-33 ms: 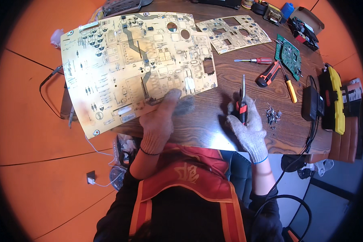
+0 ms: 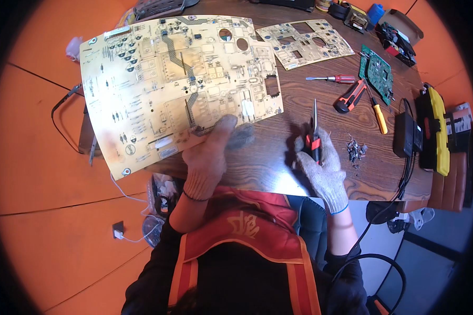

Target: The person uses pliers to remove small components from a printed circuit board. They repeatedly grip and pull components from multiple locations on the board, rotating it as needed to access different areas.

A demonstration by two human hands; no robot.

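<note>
My left hand (image 2: pixel 207 152), in a knit work glove, grips the near edge of a large yellowish circuit board (image 2: pixel 157 94). Its thumb lies on top, and the fingers under the board are hidden. The board is raised and tilted over the table's left side, with dark printed tracks, cut-out holes and small parts on its face. My gloved right hand (image 2: pixel 323 165) is closed round long-nose pliers (image 2: pixel 313 131) with red and black handles. Their narrow jaws point away from me, apart from the board. Clipped bits (image 2: pixel 356 150) lie in a small heap right of this hand.
Beyond lie a smaller yellowish board (image 2: pixel 326 39) and a green circuit board (image 2: pixel 379 79). A red screwdriver (image 2: pixel 344 79), an orange-black cutter (image 2: pixel 350 96) and a yellow-handled screwdriver (image 2: pixel 379 118) sit on the wooden table (image 2: pixel 268 157). A black adapter (image 2: pixel 404 134) with cables and a yellow-black case (image 2: pixel 437 131) stand right.
The tip of the pliers has swung slightly to the left in my right hand. The large board has shifted very slightly; my left hand keeps its hold.
</note>
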